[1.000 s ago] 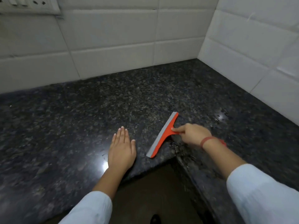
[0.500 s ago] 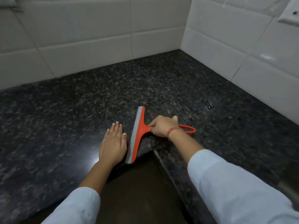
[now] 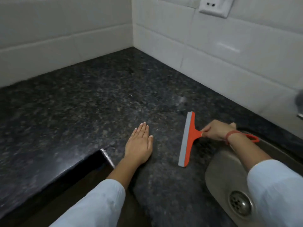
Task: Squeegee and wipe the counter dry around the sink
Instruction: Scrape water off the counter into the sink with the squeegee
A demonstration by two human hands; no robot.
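Observation:
An orange squeegee (image 3: pixel 188 138) with a grey rubber blade lies on the dark speckled granite counter (image 3: pixel 98 102), blade pointing left. My right hand (image 3: pixel 216 130) grips its handle just left of the steel sink (image 3: pixel 229 174). The handle's looped end sticks out past my wrist, over the sink's rim. My left hand (image 3: pixel 139 143) rests flat on the counter, fingers straight, a little left of the blade and apart from it.
White tiled walls meet in a corner behind the counter, with a white socket (image 3: pixel 214 5) on the right wall. The sink's drain (image 3: pixel 241 203) shows at lower right. The counter's inner corner edge (image 3: pixel 106 156) drops off beside my left forearm.
The view has swung right, bringing the sink into sight. My right hand has drawn the squeegee rightwards across the counter towards the sink. My left hand stays flat on the counter.

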